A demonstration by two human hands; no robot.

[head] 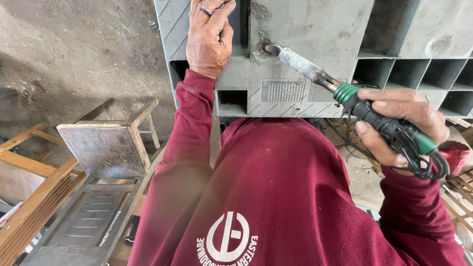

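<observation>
Soldering iron with green handle and grey scorched metal shaft (345, 88): right hand (399, 125) fingers clamped on handle, tip touching ribbed grey plastic panel (315, 29). Left hand (209, 37) fingers together, pressed flat on panel.

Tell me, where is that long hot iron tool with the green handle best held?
By the green and black handle, from the rear, cord end, as the right hand does. The grey metal shaft runs forward to a tip touching the grey plastic panel.
</observation>
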